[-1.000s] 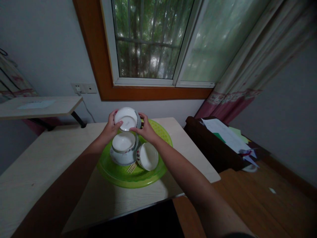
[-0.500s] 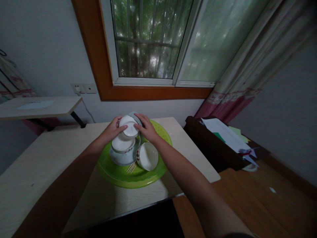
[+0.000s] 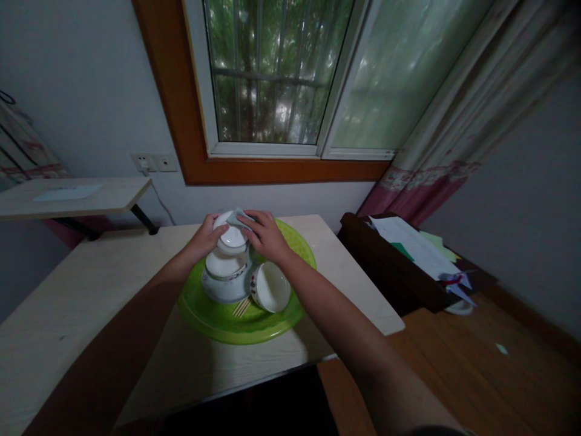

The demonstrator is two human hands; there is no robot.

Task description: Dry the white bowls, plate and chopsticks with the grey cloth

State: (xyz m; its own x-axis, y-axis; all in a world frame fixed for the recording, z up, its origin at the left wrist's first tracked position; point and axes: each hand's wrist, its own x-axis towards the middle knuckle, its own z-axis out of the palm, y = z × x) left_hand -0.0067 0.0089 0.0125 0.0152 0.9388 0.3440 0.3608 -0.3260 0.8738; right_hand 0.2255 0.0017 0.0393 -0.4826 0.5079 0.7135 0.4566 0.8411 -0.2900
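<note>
Desk [image 3: 72, 297], pale, wood-grained: one, nearest edge lit unevenly.

Tray [image 3: 245, 335], green, round: one, set on the desk, its rim bare at the front.

Sticks [image 3: 242, 307], thin, pale: a small bundle, laid on the tray near its front.

Tilted bowl [image 3: 275, 289], white, with a red pattern outside: one, rested on the tray on the right, its opening turned toward the camera.

Large bowl [image 3: 226, 292], pale: one, placed on the tray left of the tilted bowl, with a small bowl [image 3: 224, 265] stacked on it.

Held bowl [image 3: 235, 238], white: one, base turned to view, held over the small bowl; whether the two are touching cannot be told. Its left side is grasped by the curled fingers of the left hand [image 3: 205, 238], the thumb laid on it. A grey-blue cloth [image 3: 236, 217] is pressed on its upper right by the bent fingers of the right hand [image 3: 267, 235].

Beyond: raised shelf [image 3: 111, 195], left; brown furniture [image 3: 379, 260] with papers [image 3: 411, 242], right; window [image 3: 276, 85], wood-framed; curtain [image 3: 422, 175], pink-hemmed.
</note>
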